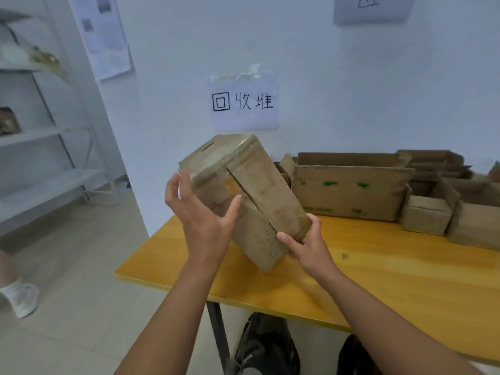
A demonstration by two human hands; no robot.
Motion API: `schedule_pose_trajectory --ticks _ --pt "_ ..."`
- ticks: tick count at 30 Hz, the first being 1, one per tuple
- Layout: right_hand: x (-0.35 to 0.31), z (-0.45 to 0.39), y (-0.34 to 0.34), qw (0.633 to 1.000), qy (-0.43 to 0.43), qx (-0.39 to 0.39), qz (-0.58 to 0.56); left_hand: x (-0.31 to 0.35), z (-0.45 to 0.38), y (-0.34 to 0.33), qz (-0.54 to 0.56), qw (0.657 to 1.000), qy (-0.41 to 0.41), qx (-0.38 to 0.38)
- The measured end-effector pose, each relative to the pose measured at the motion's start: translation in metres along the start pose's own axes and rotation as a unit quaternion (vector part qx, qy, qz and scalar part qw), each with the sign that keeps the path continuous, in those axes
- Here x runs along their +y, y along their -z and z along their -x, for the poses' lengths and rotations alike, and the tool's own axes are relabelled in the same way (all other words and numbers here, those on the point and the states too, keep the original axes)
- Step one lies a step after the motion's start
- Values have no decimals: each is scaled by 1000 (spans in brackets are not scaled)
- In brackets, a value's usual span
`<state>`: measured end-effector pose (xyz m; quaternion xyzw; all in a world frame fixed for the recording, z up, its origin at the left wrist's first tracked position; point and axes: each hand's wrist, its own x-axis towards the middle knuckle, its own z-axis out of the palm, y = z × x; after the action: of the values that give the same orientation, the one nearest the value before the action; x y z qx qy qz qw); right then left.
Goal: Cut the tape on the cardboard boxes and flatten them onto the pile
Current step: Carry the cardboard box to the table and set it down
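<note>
Tilted taped cardboard box [251, 190] held by left hand [201, 217] and right hand [305, 247], above yellow table [392, 272]

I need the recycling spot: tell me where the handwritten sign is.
In the head view, the handwritten sign is taped to the white wall at centre, just above the held box.
</note>
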<state>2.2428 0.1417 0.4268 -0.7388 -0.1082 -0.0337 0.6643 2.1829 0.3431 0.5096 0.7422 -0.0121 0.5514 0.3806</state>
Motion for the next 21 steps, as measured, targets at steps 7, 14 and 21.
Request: schedule_pose_trajectory --ticks 7,14,21 --pt "8 7 45 995 -63 46 -58 19 54 -64 45 988 85 -124" --pt "29 15 95 980 -62 105 160 38 102 -116 -28 980 10 -196" --pt "33 17 106 976 25 112 184 45 127 -134 -65 970 -10 -233"
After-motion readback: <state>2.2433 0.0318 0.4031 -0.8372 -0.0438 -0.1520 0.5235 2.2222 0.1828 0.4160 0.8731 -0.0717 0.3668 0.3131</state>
